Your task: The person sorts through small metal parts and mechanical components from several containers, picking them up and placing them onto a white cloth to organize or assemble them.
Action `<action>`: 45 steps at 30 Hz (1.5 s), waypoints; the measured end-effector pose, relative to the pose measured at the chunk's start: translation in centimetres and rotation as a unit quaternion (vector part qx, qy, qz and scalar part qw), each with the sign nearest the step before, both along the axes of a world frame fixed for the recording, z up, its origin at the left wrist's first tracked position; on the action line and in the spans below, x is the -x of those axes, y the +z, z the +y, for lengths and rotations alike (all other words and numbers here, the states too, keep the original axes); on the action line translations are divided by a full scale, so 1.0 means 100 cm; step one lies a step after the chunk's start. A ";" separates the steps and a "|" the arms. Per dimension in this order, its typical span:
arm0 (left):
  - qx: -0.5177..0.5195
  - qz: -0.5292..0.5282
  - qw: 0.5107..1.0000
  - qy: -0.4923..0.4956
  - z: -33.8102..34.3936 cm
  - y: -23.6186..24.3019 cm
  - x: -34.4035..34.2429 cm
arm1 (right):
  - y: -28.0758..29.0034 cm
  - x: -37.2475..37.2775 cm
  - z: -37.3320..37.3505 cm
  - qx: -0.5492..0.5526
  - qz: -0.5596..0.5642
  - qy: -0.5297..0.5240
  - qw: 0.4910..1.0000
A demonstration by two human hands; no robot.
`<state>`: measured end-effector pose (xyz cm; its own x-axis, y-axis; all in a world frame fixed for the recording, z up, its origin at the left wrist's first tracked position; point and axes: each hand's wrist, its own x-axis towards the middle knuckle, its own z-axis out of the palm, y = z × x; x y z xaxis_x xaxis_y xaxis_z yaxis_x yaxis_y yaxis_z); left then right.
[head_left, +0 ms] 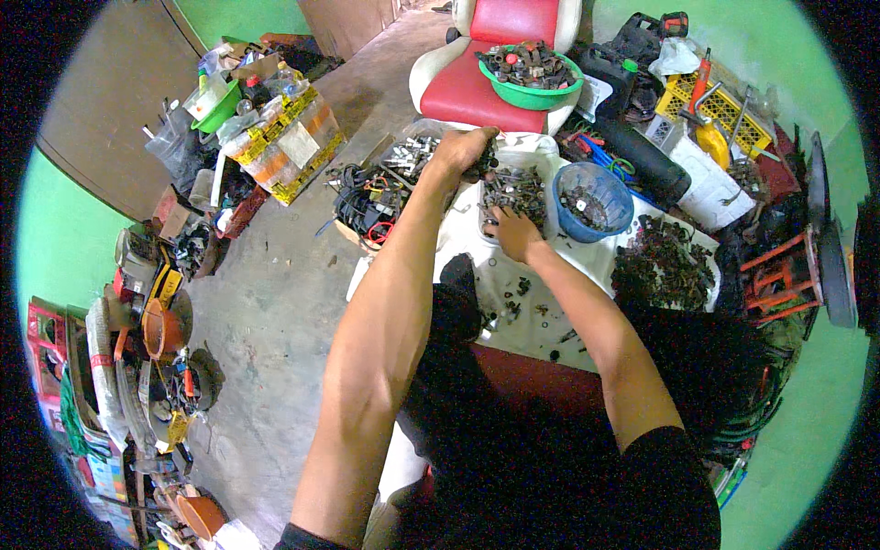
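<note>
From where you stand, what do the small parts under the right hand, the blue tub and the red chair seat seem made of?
Small parts: probably metal, since they look dull grey-brown and hard-edged; some could be plastic. Blue tub: likely plastic, evenly coloured and smooth-walled. Red chair seat: perhaps vinyl or leather, from its smooth, slightly glossy surface.

Just left of the blue tub (pixel 591 177), a white bin (pixel 553 158) is filled with small metal parts (pixel 515 186). Those parts are touched by the right hand (pixel 513 231). Farther left of the tub, dark bits (pixel 484 164) are held in the left hand (pixel 466 151). Right of the tub, a dark pile (pixel 667 266) is spread out. Beyond the tub, a green basin (pixel 532 98) is held up by a red and white chair (pixel 447 81).
</note>
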<state>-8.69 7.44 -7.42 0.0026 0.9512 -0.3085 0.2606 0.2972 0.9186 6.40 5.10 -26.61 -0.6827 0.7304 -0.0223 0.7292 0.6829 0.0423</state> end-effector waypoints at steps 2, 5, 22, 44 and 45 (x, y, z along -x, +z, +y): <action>-0.004 -0.015 1.000 0.004 -0.002 0.001 0.001 | -0.010 0.004 -0.001 -0.036 -0.028 -0.041 0.998; 0.014 -0.026 1.000 -0.002 -0.003 -0.001 0.006 | -0.003 0.007 -0.001 -0.056 -0.050 -0.078 0.994; -0.034 -0.025 0.999 -0.010 -0.008 0.006 -0.016 | 0.136 -0.056 0.030 -0.014 0.219 -0.175 0.960; 0.062 -0.559 0.827 0.015 -0.060 0.058 -0.107 | 0.309 -0.103 -0.067 -0.016 0.307 0.015 0.951; 0.055 -0.573 0.818 0.001 -0.061 0.064 -0.110 | 0.307 -0.107 -0.063 -0.020 0.317 0.012 0.948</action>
<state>2.31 1.31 -0.97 0.3488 0.9181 -0.1881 -0.7530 0.3940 0.5270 17.08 -1.17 4.12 -0.5662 0.7053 0.4266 0.6002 0.7075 -0.3732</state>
